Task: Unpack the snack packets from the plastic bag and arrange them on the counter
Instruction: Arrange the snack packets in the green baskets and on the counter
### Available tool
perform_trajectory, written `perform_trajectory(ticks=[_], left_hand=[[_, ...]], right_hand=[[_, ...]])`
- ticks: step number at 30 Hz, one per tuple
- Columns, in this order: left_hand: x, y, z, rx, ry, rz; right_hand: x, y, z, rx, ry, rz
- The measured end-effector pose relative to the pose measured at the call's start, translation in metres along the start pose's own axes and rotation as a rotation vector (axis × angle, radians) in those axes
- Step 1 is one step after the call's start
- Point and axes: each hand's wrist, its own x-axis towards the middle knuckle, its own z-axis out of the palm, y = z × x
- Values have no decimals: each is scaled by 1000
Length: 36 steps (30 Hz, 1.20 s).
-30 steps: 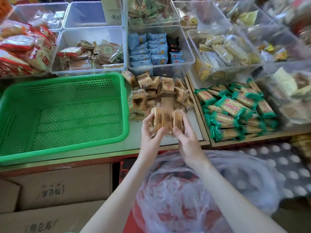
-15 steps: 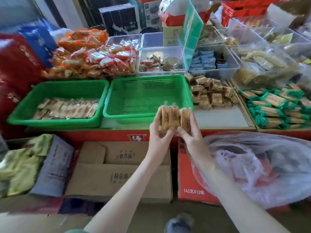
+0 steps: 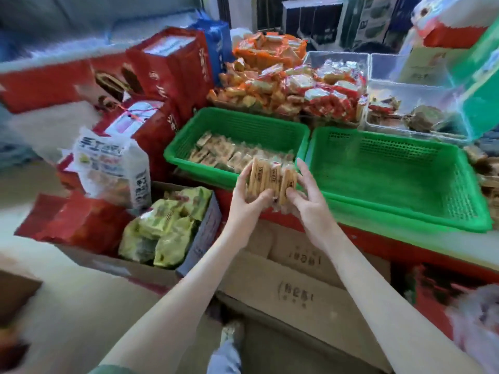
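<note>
Shop counter, 2 hands at work: left hand (image 3: 247, 203) & right hand (image 3: 310, 209) grip 1 stack of snack packets (image 3: 270, 179), approx 3, exact no. unclear. 2 green baskets: left basket (image 3: 189, 157), right basket (image 3: 405, 222). 3 clear tubs (image 3: 337, 56) at back. 2 cardboard boxes (image 3: 297, 290) below. 1 plastic bag (image 3: 475, 322).

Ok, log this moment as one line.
left hand and right hand grip tan wrapped snack packets; where: by rim of left green plastic basket; placed: no
</note>
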Motion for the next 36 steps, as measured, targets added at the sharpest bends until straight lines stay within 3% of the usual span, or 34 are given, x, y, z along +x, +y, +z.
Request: perform_trajectory(ticks=[7, 13, 17, 19, 23, 28, 32, 36], left_hand=[[174, 17, -151, 142, 2, -52], [273, -21, -199, 192, -12, -224], [296, -47, -210, 300, -120, -335], [304, -48, -212, 460, -222, -410], [316, -43, -214, 935, -290, -498], [306, -45, -222, 1288, -365, -378], [306, -44, -218, 1406, -399, -425], [296, -50, -214, 1355, -318, -373]], right_hand=[[203, 21, 102, -121, -39, 121], [318, 63, 121, -580, -33, 173], [332, 92, 117, -973, -40, 202], [338, 100, 112, -1150, -96, 257], [342, 97, 111, -1147, -223, 364], [328, 92, 114, -1223, -394, 375], [315, 107, 121, -1570, -307, 192], [305, 110, 125, -1557, -109, 59]])
